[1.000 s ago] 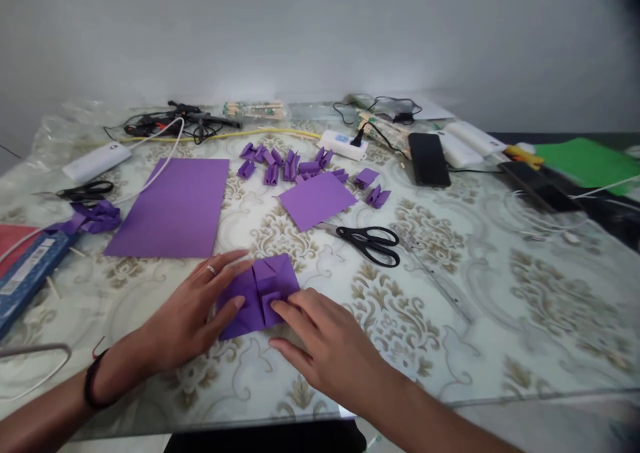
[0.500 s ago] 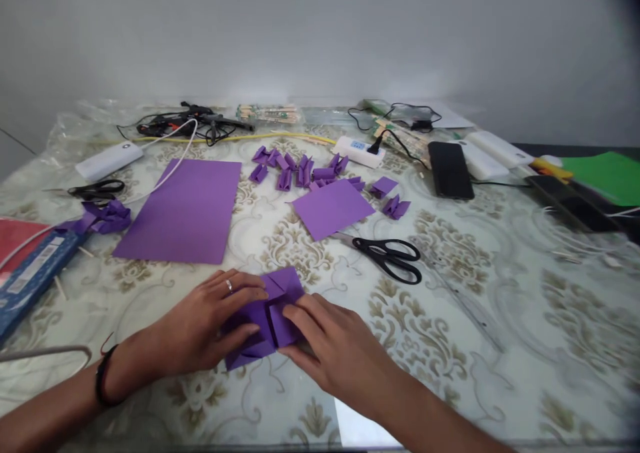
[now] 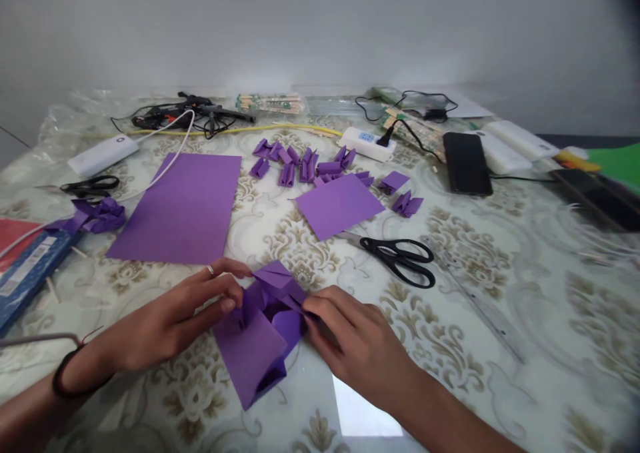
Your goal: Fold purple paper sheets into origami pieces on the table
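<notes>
A folded sheet of purple paper (image 3: 257,350) lies at the front middle of the table, its flaps partly raised and a hollow showing between them. My left hand (image 3: 187,313) pinches the paper's left side, thumb and fingers closed around a fold. On the opposite edge, my right hand (image 3: 350,333) grips a flap between thumb and fingers. Just beyond the hands are a flat purple sheet (image 3: 340,206) and black-handled scissors (image 3: 400,256), whose blades run partly under that sheet. A larger purple sheet (image 3: 183,206) rests further left.
Several small folded purple pieces (image 3: 307,163) sit in a group behind. A white power strip (image 3: 367,144), a phone (image 3: 467,163) and a clear ruler (image 3: 480,306) are to the right. On the left are a power bank (image 3: 103,154), smaller scissors (image 3: 90,186) and a blue box (image 3: 35,270).
The folded paper's flaps have been opened upward, where they lay nearly flat before. My left hand has shifted left, and my right hand has moved slightly right with its flap.
</notes>
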{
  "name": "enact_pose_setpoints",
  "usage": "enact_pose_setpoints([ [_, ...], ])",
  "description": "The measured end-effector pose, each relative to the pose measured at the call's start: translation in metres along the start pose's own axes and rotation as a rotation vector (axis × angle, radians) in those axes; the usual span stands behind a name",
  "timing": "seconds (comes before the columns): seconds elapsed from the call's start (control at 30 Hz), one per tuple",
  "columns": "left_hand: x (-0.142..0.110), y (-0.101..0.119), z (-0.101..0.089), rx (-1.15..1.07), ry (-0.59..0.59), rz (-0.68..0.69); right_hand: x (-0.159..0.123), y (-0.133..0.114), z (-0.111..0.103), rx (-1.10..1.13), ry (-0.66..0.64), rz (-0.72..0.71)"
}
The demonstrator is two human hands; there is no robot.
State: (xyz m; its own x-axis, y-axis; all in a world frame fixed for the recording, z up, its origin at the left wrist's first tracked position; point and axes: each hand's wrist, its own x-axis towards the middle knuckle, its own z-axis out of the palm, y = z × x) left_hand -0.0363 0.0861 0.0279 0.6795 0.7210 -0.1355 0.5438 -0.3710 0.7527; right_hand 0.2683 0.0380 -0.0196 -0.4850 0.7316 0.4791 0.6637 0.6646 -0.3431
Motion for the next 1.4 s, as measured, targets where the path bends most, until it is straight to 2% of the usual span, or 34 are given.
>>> enact_pose_setpoints([
  [0.17, 0.002, 0.012, -0.002, -0.036, -0.093, 0.023, 0.001, 0.002, -0.003, 0.033, 0.0, 0.03],
  [0.27, 0.005, 0.017, -0.004, -0.036, -0.168, 0.077, 0.0, 0.004, -0.008, -0.041, -0.077, -0.084],
  [0.37, 0.006, 0.019, -0.005, -0.027, -0.193, 0.13, -0.002, 0.006, -0.013, -0.098, -0.175, -0.193],
  [0.47, 0.006, 0.025, -0.009, 0.013, -0.228, 0.181, -0.002, 0.008, -0.019, -0.129, -0.231, -0.231],
  [0.57, 0.004, 0.037, -0.015, 0.137, -0.257, 0.249, 0.002, 0.01, -0.026, -0.145, -0.222, -0.223],
  [0.7, -0.001, 0.054, -0.023, 0.309, -0.178, 0.326, 0.012, 0.01, -0.035, -0.117, -0.182, -0.17],
  [0.83, -0.007, 0.059, -0.026, 0.408, -0.159, 0.341, 0.023, 0.013, -0.039, -0.103, -0.134, -0.084],
  [0.97, -0.01, 0.053, -0.028, 0.519, -0.103, 0.357, 0.033, 0.023, -0.038, -0.061, -0.055, 0.02],
  [1.13, -0.015, 0.038, -0.025, 0.586, -0.03, 0.367, 0.043, 0.035, -0.034, 0.033, -0.106, 0.177],
  [1.27, -0.015, 0.035, -0.023, 0.567, -0.011, 0.329, 0.045, 0.039, -0.03, 0.032, -0.087, 0.161],
  [1.4, -0.008, 0.048, -0.025, 0.518, -0.006, 0.382, 0.048, 0.039, -0.028, 0.035, -0.109, 0.12],
])
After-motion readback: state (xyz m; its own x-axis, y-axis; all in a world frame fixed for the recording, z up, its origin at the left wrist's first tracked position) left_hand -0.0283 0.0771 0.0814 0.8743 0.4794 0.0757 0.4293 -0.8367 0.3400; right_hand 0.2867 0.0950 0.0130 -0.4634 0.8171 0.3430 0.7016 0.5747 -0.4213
